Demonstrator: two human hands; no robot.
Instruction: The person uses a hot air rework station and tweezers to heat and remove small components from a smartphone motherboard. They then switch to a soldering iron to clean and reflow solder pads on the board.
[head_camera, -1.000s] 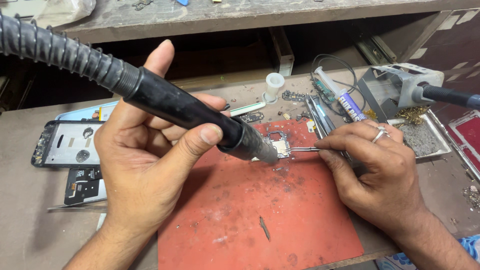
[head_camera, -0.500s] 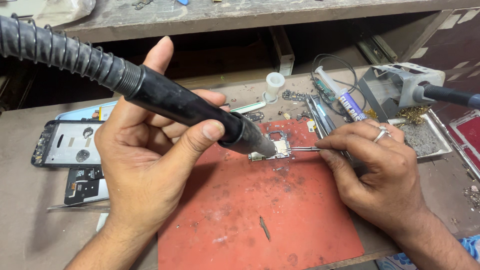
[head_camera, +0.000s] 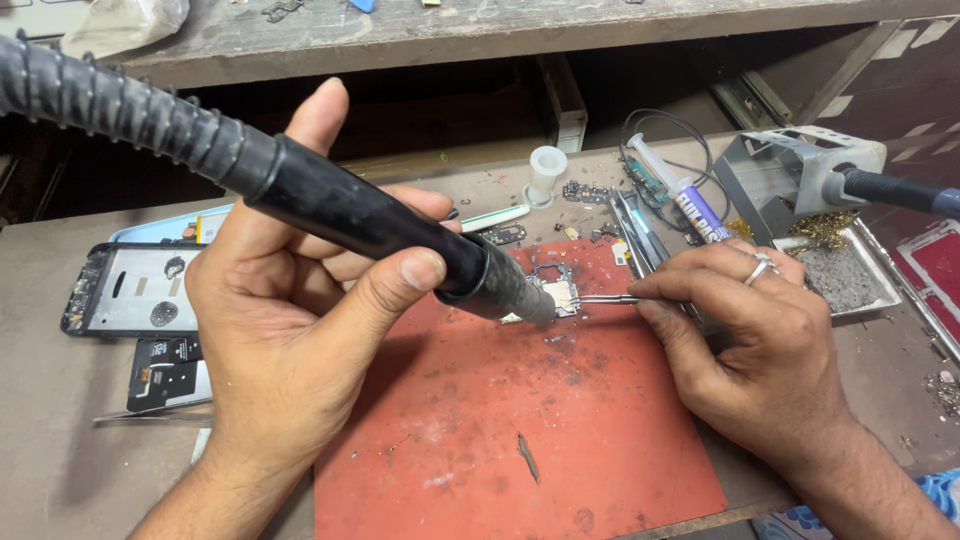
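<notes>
My left hand (head_camera: 290, 330) grips a black hot-air wand (head_camera: 350, 215) with a ribbed hose; its metal nozzle points down at a small circuit board (head_camera: 557, 290) lying on the top of a red work mat (head_camera: 510, 430). My right hand (head_camera: 750, 345), with a ring on one finger, holds metal tweezers (head_camera: 605, 299) whose tips touch the board's right edge. The nozzle tip hides part of the board.
A stripped phone frame (head_camera: 130, 290) and a dark phone part (head_camera: 165, 372) lie at the left. Behind the mat stand a white cap (head_camera: 546, 168), a syringe tube (head_camera: 680, 200), extra tweezers and cables. A soldering-iron stand (head_camera: 800, 170) with a metal tray (head_camera: 845, 275) sits at the right.
The wand's nozzle has shifted slightly over the board; both hands otherwise hold their places.
</notes>
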